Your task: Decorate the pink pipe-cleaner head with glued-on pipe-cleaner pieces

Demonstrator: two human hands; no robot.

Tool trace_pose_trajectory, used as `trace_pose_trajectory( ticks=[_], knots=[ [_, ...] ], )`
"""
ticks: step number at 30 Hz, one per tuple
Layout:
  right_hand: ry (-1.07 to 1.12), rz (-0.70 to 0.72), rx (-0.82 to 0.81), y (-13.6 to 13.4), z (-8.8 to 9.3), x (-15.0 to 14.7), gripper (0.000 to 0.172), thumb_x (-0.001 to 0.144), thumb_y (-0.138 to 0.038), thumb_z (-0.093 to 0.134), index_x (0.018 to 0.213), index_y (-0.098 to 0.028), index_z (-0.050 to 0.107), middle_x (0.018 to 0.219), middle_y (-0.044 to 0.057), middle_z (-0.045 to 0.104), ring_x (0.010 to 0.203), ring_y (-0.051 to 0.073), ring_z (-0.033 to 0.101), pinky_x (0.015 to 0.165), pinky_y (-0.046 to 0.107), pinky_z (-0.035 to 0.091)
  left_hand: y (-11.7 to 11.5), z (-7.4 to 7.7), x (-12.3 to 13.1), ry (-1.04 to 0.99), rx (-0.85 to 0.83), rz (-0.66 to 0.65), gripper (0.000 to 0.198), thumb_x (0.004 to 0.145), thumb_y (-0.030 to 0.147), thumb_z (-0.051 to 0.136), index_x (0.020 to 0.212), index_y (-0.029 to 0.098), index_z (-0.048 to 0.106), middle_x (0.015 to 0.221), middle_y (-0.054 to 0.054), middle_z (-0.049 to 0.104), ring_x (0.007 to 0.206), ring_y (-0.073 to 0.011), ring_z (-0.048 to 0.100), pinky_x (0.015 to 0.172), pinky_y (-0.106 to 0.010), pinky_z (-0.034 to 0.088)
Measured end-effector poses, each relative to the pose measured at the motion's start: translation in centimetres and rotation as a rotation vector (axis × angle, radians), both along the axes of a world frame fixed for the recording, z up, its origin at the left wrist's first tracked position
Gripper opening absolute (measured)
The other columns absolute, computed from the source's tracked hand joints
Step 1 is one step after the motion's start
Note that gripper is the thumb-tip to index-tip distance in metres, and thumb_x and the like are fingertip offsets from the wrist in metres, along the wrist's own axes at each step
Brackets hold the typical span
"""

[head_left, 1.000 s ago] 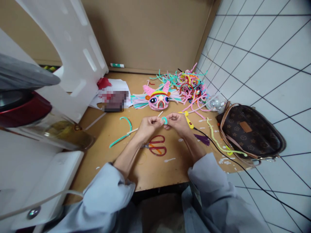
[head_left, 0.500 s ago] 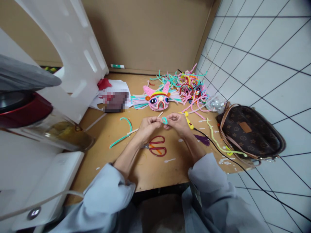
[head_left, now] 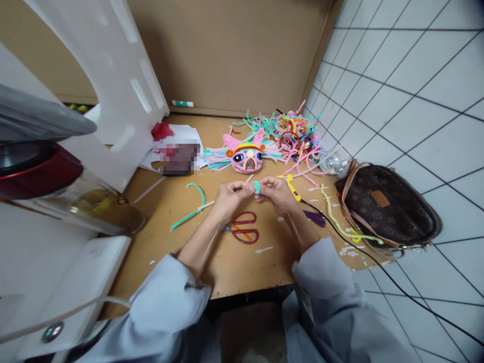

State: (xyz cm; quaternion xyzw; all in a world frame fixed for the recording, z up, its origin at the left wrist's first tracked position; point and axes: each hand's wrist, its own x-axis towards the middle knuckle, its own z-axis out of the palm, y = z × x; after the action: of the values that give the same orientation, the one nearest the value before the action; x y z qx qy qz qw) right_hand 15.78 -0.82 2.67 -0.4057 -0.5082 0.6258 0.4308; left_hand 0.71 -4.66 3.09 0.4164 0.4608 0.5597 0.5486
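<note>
Between my fingertips is a small curled piece of turquoise pipe cleaner [head_left: 256, 187]. My left hand [head_left: 231, 196] pinches it from the left, and my right hand [head_left: 278, 193] pinches it from the right. Just beyond them sits a pink animal head [head_left: 246, 156] made of pipe cleaners, with horns and big eyes. Red-handled scissors [head_left: 245, 228] lie below my left hand, their blades partly hidden by that wrist. A longer turquoise pipe cleaner [head_left: 186, 220] rests on the table left of my left forearm. Right of my right hand lies a yellow corded tool [head_left: 293, 190].
A tangled heap of coloured pipe cleaners [head_left: 295, 132] is at the back right. A brown patterned bag [head_left: 389, 206] stands at the right by the tiled wall. At the left are a glass kettle [head_left: 102, 204] and a white panel [head_left: 139, 75]. A black cord [head_left: 355, 244] runs off to the right.
The curled turquoise piece has turned slightly between my fingers, now showing more edge-on. Both hands stay in almost the same place.
</note>
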Motion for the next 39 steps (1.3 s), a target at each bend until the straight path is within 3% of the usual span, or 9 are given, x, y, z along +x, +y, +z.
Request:
trace_pose_trajectory(
  ticks=[8, 16, 24, 33, 36, 39],
  knots=[
    [0.015, 0.027, 0.007, -0.25, 0.18, -0.08, 0.055, 0.046, -0.061, 0.093, 0.069, -0.019, 0.066, 0.058, -0.003, 0.068, 0.053, 0.009, 0.061, 0.057, 0.022, 0.052, 0.13, -0.21, -0.11, 0.037, 0.004, 0.079, 0.031, 0.051, 0.043, 0.085, 0.058, 0.017, 0.07, 0.058, 0.0, 0.064, 0.058, -0.0108, 0.048, 0.062, -0.026, 0.04],
    [0.092, -0.009, -0.026, 0.48, -0.38, 0.34, 0.051, 0.059, -0.059, 0.089, 0.084, -0.018, 0.071, 0.071, -0.001, 0.07, 0.058, 0.008, 0.062, 0.058, 0.021, 0.052, 0.53, -0.24, -0.23, 0.022, -0.013, 0.223, 0.036, 0.049, 0.045, 0.088, 0.061, 0.015, 0.072, 0.061, -0.001, 0.067, 0.061, -0.0113, 0.053, 0.065, -0.026, 0.044],
    [0.086, 0.013, -0.013, 0.06, -0.15, 0.02, 0.051, 0.061, -0.064, 0.086, 0.077, -0.018, 0.071, 0.066, -0.001, 0.068, 0.055, 0.007, 0.059, 0.056, 0.02, 0.051, 0.58, -0.72, -0.24, 0.031, 0.011, 0.254, 0.038, 0.05, 0.045, 0.09, 0.063, 0.015, 0.071, 0.063, -0.001, 0.068, 0.06, -0.0101, 0.054, 0.065, -0.026, 0.045],
    [0.063, 0.034, -0.027, -0.08, -0.25, -0.47, 0.059, 0.054, -0.071, 0.086, 0.071, -0.018, 0.068, 0.064, 0.0, 0.068, 0.054, 0.008, 0.058, 0.055, 0.02, 0.049, 0.39, -0.25, -0.09, 0.038, 0.003, 0.258, 0.038, 0.047, 0.045, 0.09, 0.057, 0.016, 0.067, 0.058, 0.001, 0.064, 0.058, -0.0095, 0.051, 0.063, -0.025, 0.043],
    [0.041, 0.009, 0.021, -0.01, -0.48, -0.5, 0.056, 0.06, -0.071, 0.083, 0.075, -0.019, 0.067, 0.065, -0.001, 0.067, 0.055, 0.008, 0.058, 0.055, 0.02, 0.048, 0.29, -0.03, 0.03, 0.046, -0.011, 0.266, 0.045, 0.041, 0.05, 0.091, 0.057, 0.015, 0.067, 0.057, 0.001, 0.063, 0.056, -0.0082, 0.047, 0.061, -0.024, 0.041],
    [-0.027, -0.066, 0.23, -0.01, -0.46, -0.35, 0.044, 0.073, -0.061, 0.078, 0.089, -0.021, 0.072, 0.074, -0.001, 0.069, 0.065, 0.011, 0.061, 0.063, 0.024, 0.052, 0.28, 0.1, 0.09, 0.064, -0.013, 0.251, 0.05, 0.037, 0.053, 0.091, 0.057, 0.015, 0.066, 0.058, 0.001, 0.063, 0.057, -0.0083, 0.047, 0.06, -0.024, 0.039]
  ],
)
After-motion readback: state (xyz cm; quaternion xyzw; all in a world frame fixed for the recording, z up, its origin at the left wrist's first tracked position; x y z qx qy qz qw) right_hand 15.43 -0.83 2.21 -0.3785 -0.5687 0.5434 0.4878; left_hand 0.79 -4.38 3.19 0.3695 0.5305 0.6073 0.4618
